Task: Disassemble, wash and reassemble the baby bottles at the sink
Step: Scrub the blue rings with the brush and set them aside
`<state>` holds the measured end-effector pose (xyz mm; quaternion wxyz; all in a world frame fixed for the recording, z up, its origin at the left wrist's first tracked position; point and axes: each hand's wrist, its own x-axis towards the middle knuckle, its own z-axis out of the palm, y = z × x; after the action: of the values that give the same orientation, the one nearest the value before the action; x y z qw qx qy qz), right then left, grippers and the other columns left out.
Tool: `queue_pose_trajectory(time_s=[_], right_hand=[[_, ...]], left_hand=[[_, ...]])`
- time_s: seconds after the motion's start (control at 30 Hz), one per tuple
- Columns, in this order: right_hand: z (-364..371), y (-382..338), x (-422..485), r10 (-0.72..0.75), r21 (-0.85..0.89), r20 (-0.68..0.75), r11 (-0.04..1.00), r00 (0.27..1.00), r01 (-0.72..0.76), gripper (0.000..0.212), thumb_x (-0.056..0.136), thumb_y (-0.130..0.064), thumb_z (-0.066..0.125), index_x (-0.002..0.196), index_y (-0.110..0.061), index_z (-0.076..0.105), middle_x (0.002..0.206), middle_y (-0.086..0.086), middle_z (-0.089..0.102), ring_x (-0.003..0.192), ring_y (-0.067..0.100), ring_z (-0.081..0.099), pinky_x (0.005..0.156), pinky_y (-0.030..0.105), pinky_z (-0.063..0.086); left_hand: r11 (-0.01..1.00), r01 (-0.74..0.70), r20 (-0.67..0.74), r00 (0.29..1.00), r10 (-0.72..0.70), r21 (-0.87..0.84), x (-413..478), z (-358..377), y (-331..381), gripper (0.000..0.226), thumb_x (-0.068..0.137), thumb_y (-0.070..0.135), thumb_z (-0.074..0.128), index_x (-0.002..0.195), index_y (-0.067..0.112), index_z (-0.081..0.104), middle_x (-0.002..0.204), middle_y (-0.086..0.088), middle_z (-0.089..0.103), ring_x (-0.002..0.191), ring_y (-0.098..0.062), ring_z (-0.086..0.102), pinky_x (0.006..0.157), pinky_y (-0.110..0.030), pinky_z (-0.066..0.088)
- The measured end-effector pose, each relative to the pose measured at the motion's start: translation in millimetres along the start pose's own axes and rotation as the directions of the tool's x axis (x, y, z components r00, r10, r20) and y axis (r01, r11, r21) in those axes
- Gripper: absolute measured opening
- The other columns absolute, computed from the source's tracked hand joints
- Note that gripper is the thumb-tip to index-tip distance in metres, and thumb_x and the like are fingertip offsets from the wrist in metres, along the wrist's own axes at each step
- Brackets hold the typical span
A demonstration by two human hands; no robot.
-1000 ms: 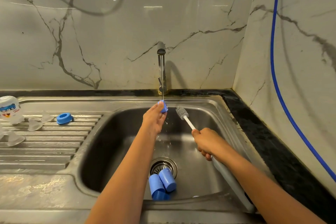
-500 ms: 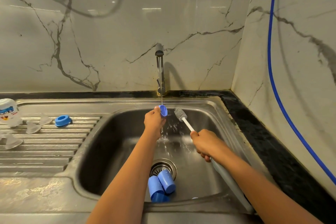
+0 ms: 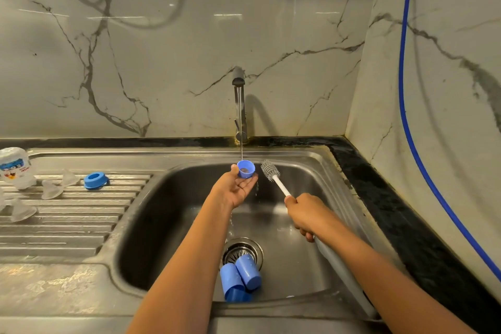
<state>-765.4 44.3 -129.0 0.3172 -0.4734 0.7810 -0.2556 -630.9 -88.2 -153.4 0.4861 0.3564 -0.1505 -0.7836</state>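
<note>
- Blue cap [image 3: 246, 168] was pinched by left hand [image 3: 235, 190], mouth up, under faucet [image 3: 239, 106] stream.
- Bottle brush [image 3: 279, 184] was gripped by right hand [image 3: 306, 215]; head lay just right of cap, shaft angled away down-right.

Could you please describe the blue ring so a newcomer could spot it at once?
Start at the ribbed drainboard left of the basin. The ring lies near its back edge, beside clear teats. It is the only solid blue piece there.
</note>
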Motion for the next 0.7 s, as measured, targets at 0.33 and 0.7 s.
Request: queue_pose_trajectory(time_s=[0.33, 0.7], right_hand=[[0, 1, 1, -0.021, -0.035, -0.010, 0.999, 1.000, 0.021, 0.038, 0.101, -0.036, 0.033, 0.108, -0.007, 0.057, 0.064, 0.003, 0.053, 0.043, 0.014, 0.043, 0.038, 0.018, 0.036], [2, -3, -6, -0.022, -0.055, 0.012, 0.998, 1.000, 0.022, 0.038, 0.102, -0.038, 0.032, 0.103, -0.008, 0.055, 0.062, 0.002, 0.051, 0.041, 0.012, 0.042, 0.035, 0.015, 0.033]], left_hand=[[0.414, -0.562, 0.221, 0.745, 0.630, 0.716, 7, -3, -10, 0.039, 0.084, 0.010, 0.073, 0.121, 0.013, 0.062, 0.104, 0.004, 0.064, 0.088, -0.010, 0.063, 0.068, -0.009, 0.051], [0.479, -0.514, -0.001, 0.680, 0.733, 0.712, -13, -8, -3, 0.041, 0.068, 0.017, 0.086, 0.102, 0.016, 0.062, 0.104, -0.007, 0.065, 0.080, -0.012, 0.064, 0.059, -0.012, 0.049]])
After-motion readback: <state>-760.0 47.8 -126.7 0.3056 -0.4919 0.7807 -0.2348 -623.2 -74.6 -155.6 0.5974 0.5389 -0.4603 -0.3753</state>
